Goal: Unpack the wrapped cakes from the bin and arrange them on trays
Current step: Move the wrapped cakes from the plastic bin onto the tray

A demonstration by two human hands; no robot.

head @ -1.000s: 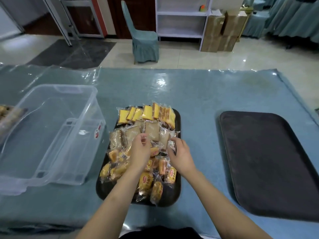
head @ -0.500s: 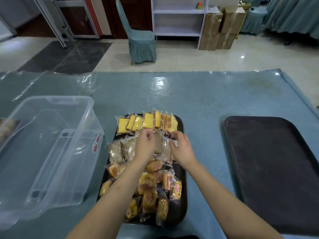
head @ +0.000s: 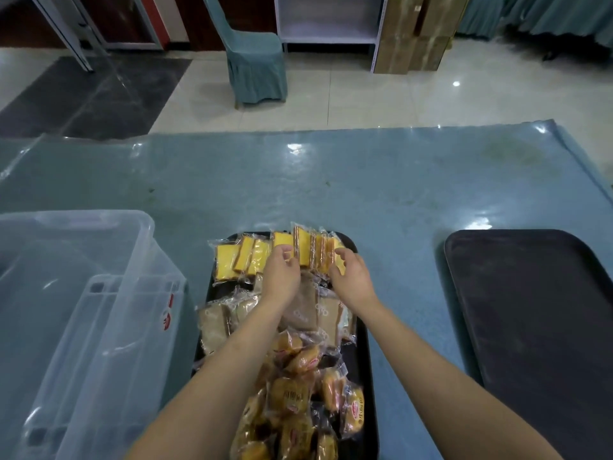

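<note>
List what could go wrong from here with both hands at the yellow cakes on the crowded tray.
1. The yellow cakes stand on edge in a tight row; a nudge from the left hand or right hand could tip several over.
2. The tray is packed, with wrappers hanging past its edges, so cakes may slide onto the table.
3. The second tray lies bare; further crowding seems avoidable.

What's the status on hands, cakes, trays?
Left hand and right hand both at the yellow sliced cakes, far end of the loaded tray; grip unclear. Clear bin looks empty. Second tray bare. Nothing in the way.
</note>
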